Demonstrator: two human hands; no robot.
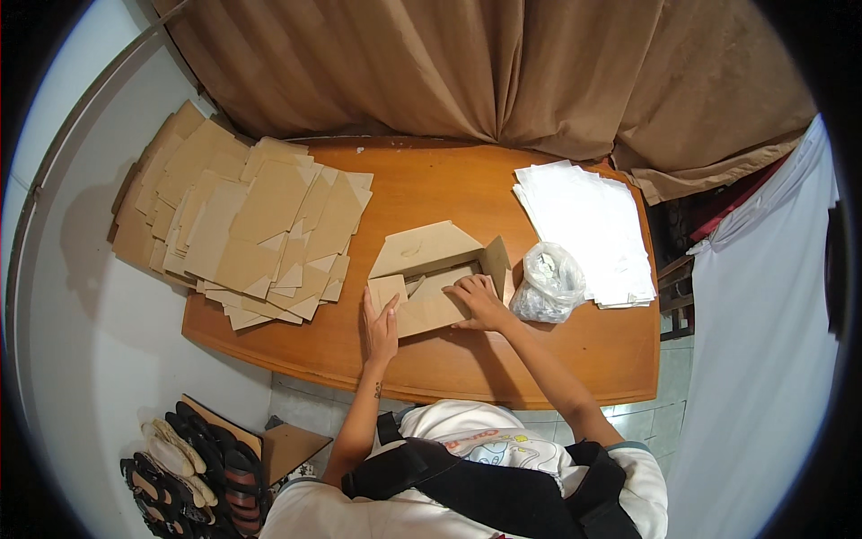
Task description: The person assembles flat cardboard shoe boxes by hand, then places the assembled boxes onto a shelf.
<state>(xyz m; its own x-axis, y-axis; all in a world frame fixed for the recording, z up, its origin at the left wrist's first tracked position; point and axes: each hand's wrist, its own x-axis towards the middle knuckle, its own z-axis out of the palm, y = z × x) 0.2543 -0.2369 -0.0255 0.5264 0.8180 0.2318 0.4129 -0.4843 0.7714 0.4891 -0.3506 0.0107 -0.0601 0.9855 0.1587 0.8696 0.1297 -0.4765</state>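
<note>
A brown cardboard box (435, 305), partly folded, stands on the table in front of me. Its back panel, with a curved cut in it, leans up and away, and a side flap sticks up at the right. My left hand (382, 334) grips the box's left end, with the thumb and fingers on either side of a small flap. Bent over the front panel near the right end is my right hand (482, 304), its thumb lower on the front. Part of the box's inside shows through a gap; the right fingertips are partly hidden.
Flat cardboard pieces (260, 216) are piled at the table's left. At the right are a clear plastic bag (548, 286) with contents I cannot make out and a stack of white sheets (593, 220). A brown curtain (431, 72) hangs behind the wooden table (431, 180). Footwear (193, 458) lies lower left.
</note>
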